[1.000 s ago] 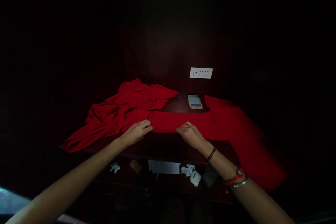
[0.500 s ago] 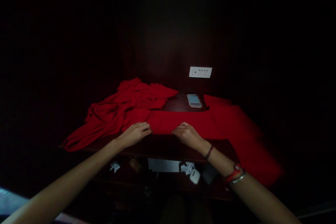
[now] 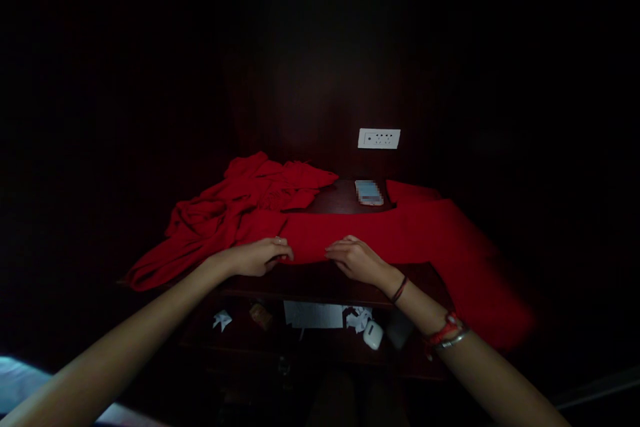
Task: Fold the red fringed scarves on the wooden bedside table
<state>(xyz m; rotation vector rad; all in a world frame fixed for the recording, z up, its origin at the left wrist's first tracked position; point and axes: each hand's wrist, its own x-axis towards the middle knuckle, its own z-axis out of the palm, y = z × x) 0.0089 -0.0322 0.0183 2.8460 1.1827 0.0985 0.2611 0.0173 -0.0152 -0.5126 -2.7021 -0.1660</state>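
A long strip of red cloth (image 3: 360, 233) lies flat across the dark tabletop, its right end hanging over the table's edge. At its left the cloth runs into a crumpled red heap (image 3: 215, 207). My left hand (image 3: 260, 257), a ring on one finger, is closed with its fingertips on the near edge of the strip. A short way to the right, my right hand (image 3: 356, 260) pinches the same near edge, its fingers pressed together. The undersides of both sets of fingers are partly hidden.
Behind the strip lies a phone (image 3: 369, 193), below a white wall socket (image 3: 379, 139). A lower shelf holds a paper sheet (image 3: 314, 315), crumpled white paper (image 3: 223, 320), a brownish packet (image 3: 261, 316) and a white earbud case (image 3: 373, 335).
My left hand has shifted slightly right and its wrist has turned. The near edge of the cloth between my hands sits a little lower. My right hand is almost still.
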